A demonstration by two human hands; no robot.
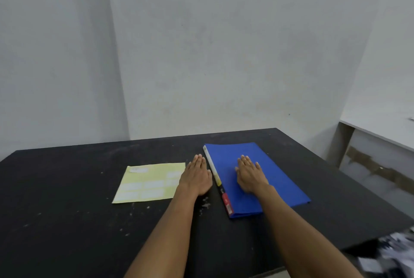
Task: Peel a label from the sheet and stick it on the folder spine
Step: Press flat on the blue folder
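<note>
Both hands are laid flat and empty — left hand [197, 176] on the table [67, 210] between label sheet [149, 183] and folder spine [216, 179], right hand [251, 175] on the blue folder [280, 179]. Thin labels could tear or get stuck on crooked — nothing's been lifted yet.

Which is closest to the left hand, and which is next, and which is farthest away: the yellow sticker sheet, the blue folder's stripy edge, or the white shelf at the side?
From the left hand, in the head view:
1. Folder spine, just to its right. The label sheet, just to its left, is about as near; too close to call.
2. White shelf, far off to the right.
</note>
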